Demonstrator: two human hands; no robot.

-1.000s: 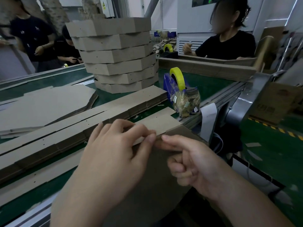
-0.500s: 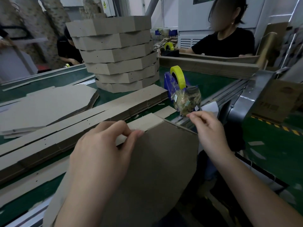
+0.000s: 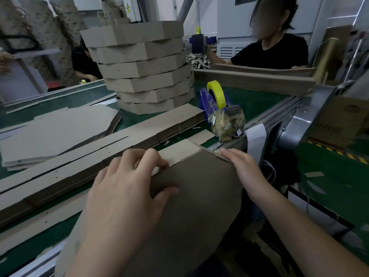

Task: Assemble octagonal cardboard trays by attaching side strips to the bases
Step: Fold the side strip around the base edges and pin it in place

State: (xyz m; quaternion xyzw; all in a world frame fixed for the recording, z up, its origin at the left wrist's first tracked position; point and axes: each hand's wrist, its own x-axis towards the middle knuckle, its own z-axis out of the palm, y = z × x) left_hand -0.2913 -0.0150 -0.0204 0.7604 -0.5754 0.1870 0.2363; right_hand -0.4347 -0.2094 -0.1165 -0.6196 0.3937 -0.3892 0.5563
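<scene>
Nearest the viewer, the octagonal base (image 3: 191, 206) is held tilted on edge against the near rim of the green table (image 3: 60, 102). Its upper edge is lifted towards 12 o'clock. Its right edge hangs past the table rim, over open floor at 3 o'clock.

The left hand (image 3: 127, 196) is set over the base's upper left edge. The fingers are curled across the top and the thumb is pressed flat on the near face, so base and side strip (image 3: 179, 150) are pinched together. The right hand (image 3: 245, 168) is laid on the upper right edge, knuckles up. Its fingertips are at the corner notch; whether that edge is gripped cannot be told.

The side strip lies just behind the top edge, touching it. At 10 o'clock, long strip stacks (image 3: 79, 162) run just beside the base and leave little room there. Flat bases (image 3: 56, 132) are piled beyond them. At 1 o'clock a tape dispenser (image 3: 213, 100) stands near, with a scrap bag (image 3: 227, 122) against it. At 12 o'clock, finished trays (image 3: 143, 72) are stacked well apart from the hands.
</scene>
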